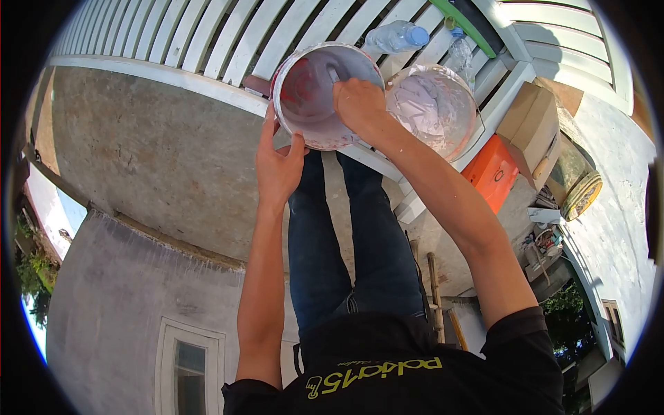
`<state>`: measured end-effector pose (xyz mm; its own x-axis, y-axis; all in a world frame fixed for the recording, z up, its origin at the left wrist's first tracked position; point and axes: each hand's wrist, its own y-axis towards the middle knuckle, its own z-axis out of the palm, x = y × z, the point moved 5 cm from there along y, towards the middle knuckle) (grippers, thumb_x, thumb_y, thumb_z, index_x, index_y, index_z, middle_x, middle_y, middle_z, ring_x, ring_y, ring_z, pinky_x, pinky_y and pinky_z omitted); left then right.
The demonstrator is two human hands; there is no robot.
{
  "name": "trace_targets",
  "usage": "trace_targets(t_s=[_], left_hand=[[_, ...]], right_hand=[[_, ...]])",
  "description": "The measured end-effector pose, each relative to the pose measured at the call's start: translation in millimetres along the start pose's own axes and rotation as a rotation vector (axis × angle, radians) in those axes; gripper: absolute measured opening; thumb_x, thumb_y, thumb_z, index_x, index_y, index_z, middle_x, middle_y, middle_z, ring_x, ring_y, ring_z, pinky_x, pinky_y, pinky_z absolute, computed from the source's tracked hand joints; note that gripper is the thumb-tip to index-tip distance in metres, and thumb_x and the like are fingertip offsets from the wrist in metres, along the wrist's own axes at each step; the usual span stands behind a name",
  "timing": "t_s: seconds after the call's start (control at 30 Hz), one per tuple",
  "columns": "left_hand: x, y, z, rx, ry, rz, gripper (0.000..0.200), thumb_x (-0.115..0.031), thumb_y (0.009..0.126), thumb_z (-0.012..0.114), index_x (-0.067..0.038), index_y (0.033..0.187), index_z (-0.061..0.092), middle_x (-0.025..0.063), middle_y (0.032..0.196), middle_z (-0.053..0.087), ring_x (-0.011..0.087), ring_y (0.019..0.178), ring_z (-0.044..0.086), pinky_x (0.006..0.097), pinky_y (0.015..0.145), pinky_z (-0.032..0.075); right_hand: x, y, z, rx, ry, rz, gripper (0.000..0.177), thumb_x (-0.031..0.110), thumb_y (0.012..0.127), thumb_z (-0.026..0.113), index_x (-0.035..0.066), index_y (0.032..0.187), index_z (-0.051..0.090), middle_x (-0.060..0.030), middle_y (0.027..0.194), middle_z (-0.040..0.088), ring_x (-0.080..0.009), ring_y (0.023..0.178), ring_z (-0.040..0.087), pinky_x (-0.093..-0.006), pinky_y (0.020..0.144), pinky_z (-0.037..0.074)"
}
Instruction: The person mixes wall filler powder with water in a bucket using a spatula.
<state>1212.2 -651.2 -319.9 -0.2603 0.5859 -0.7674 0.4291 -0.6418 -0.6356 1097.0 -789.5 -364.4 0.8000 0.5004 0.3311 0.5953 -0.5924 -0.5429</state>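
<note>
A white bucket (278,86) with reddish and greyish smears inside stands on the slatted white bench, tilted toward me. My left hand (278,166) grips its near left rim, the thumb and fingers spread around the edge. My right hand (360,107) is inside the bucket's mouth with its fingers curled closed. A small grey end shows by those fingers, but what they hold is mostly hidden. Right of this bucket, under my right forearm, sits a second bucket (472,114) with a crumpled whitish sheet (422,104) in it.
Plastic bottles (398,37) lie on the white slatted bench (207,34) behind the buckets. To the right are an orange container (492,169), a cardboard box (529,128) and a dirty cylindrical container (577,180). A concrete floor (152,152) stretches to the left.
</note>
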Motion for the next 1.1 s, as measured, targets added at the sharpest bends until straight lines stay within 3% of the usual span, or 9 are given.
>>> trace_targets(t_s=[0.1,0.2,0.3,0.4,0.6,0.8,0.9,1.1], left_hand=[[0,4,-1,0.029,0.052,0.019,0.068,-0.003,0.096,0.059,-0.006,0.156,0.027,0.0284,0.145,0.042,0.0288,0.103,0.069,0.0325,0.077,0.063],[1,3,-2,0.038,0.065,0.039,0.069,-0.004,0.097,0.06,-0.007,0.157,0.026,0.0298,0.147,0.04,0.0303,0.102,0.07,0.0333,0.078,0.064],[3,5,-4,0.017,0.078,0.075,0.067,-0.003,0.096,0.06,-0.007,0.156,0.03,0.0276,0.146,0.043,0.0282,0.107,0.067,0.0319,0.075,0.062],[3,4,-4,0.014,0.053,0.059,0.066,-0.002,0.096,0.059,-0.008,0.156,0.033,0.0264,0.147,0.044,0.0267,0.109,0.066,0.0313,0.074,0.061],[0,3,-5,0.019,0.032,0.021,0.066,-0.002,0.096,0.059,-0.008,0.156,0.032,0.0274,0.147,0.044,0.0257,0.105,0.068,0.0312,0.074,0.061],[3,3,-5,0.012,0.047,0.023,0.067,-0.002,0.096,0.059,-0.008,0.156,0.032,0.0277,0.146,0.044,0.0253,0.103,0.068,0.0314,0.074,0.061],[0,3,-4,0.018,0.024,0.016,0.066,-0.002,0.096,0.059,-0.008,0.156,0.032,0.0272,0.146,0.045,0.0253,0.103,0.068,0.0316,0.074,0.061],[-1,5,-5,0.027,0.062,0.025,0.066,-0.002,0.097,0.058,-0.009,0.157,0.031,0.0259,0.147,0.045,0.0253,0.104,0.068,0.0315,0.074,0.061]], right_hand=[[8,-18,12,0.05,0.004,0.073,0.024,0.017,0.095,0.051,0.003,0.096,0.071,-0.02,0.095,0.071,-0.035,0.093,0.07,-0.0438,0.082,0.055],[12,-29,25,0.118,0.04,0.044,0.028,0.021,0.096,0.05,0.003,0.098,0.071,-0.0224,0.098,0.07,-0.0365,0.095,0.07,-0.0449,0.084,0.055],[4,-26,24,0.09,0.132,0.061,0.032,0.029,0.096,0.055,0.002,0.094,0.072,-0.0253,0.086,0.071,-0.0437,0.083,0.069,-0.0508,0.079,0.055],[0,-26,23,0.064,0.169,-0.019,0.032,0.03,0.097,0.056,0.003,0.097,0.073,-0.0261,0.085,0.07,-0.0441,0.083,0.069,-0.0509,0.081,0.055],[-3,-26,4,0.058,0.246,-0.066,0.024,0.022,0.095,0.055,0.004,0.096,0.072,-0.023,0.085,0.071,-0.0394,0.084,0.071,-0.0486,0.079,0.056],[-3,-16,-23,-0.048,-0.066,0.047,0.016,0.011,0.088,0.057,0.004,0.092,0.071,-0.0173,0.084,0.072,-0.0346,0.081,0.073,-0.0445,0.072,0.058],[-3,-13,-8,0.043,-0.115,0.038,0.017,0.011,0.089,0.057,0.003,0.093,0.071,-0.0172,0.085,0.072,-0.0339,0.084,0.073,-0.0442,0.073,0.058],[12,-27,20,0.031,0.075,0.061,0.02,0.012,0.092,0.053,0.002,0.094,0.071,-0.0194,0.092,0.071,-0.0365,0.088,0.072,-0.0443,0.077,0.058]])
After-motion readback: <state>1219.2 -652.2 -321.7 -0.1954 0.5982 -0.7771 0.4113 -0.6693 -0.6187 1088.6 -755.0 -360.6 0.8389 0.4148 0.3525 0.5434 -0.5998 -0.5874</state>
